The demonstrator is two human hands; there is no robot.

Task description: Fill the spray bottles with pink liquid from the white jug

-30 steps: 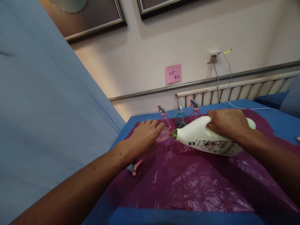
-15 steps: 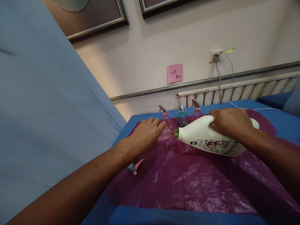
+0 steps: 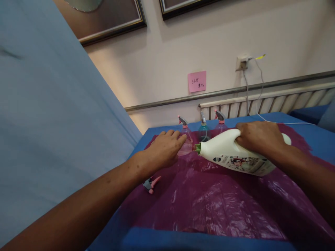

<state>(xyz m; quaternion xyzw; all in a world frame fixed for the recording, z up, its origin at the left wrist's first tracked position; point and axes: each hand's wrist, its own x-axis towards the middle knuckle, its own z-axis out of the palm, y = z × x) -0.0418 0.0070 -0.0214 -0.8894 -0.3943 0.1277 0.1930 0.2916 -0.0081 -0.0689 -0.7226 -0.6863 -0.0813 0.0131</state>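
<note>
My right hand [image 3: 259,137] is closed round the handle of a cream-white detergent jug [image 3: 222,148] with a picture label, tipped to the left. Its green spout [image 3: 198,148] meets the neck of a clear pinkish spray bottle [image 3: 185,148], which leans over on its side. Round that bottle my left hand [image 3: 166,148] is wrapped; the hand hides much of it. A loose grey-and-pink trigger sprayer head [image 3: 151,184] lies below my left forearm's wrist.
Behind stand a pink spray bottle [image 3: 185,130], a teal one [image 3: 203,133] and another pink one [image 3: 221,127]. A purple plastic sheet [image 3: 204,202] covers the blue table [image 3: 157,132]. A blue curtain [image 3: 78,122] hangs at left; a white cable [image 3: 293,123] trails behind.
The view has shifted slightly, so everything sits a little further right. Both hands keep their hold, and the jug and bottle stay mouth to mouth.
</note>
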